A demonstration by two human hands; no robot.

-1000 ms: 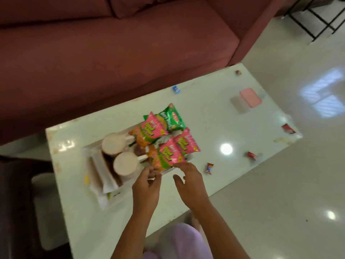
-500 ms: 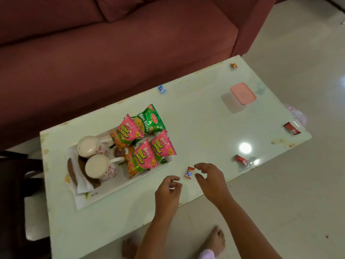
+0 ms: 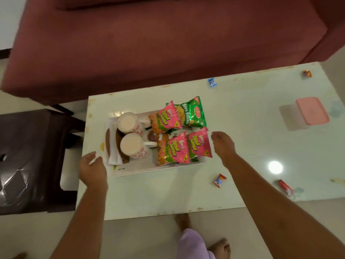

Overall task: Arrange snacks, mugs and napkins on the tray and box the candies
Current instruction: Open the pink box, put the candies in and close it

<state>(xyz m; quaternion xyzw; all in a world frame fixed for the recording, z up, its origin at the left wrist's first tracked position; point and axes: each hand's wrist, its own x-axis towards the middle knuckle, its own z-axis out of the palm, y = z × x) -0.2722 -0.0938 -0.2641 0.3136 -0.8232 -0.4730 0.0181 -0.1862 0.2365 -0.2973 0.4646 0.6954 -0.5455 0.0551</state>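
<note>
Dim, flat indoor light with a greenish cast. One hard white glare spot (image 3: 275, 167) from an overhead lamp sits on the glossy surface (image 3: 242, 131), which also throws a pale reflection beside the pink-lidded box (image 3: 312, 113). Shadows are soft. Wide-angle bending curves the sofa (image 3: 149, 43) edges; detail is smeared and blocky throughout

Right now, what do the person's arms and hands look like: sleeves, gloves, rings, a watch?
Both forearms are bare as far as the frame shows. The left hand and right hand carry no gloves, and no rings, watch or bracelet can be seen. Fingers uncovered.
</note>
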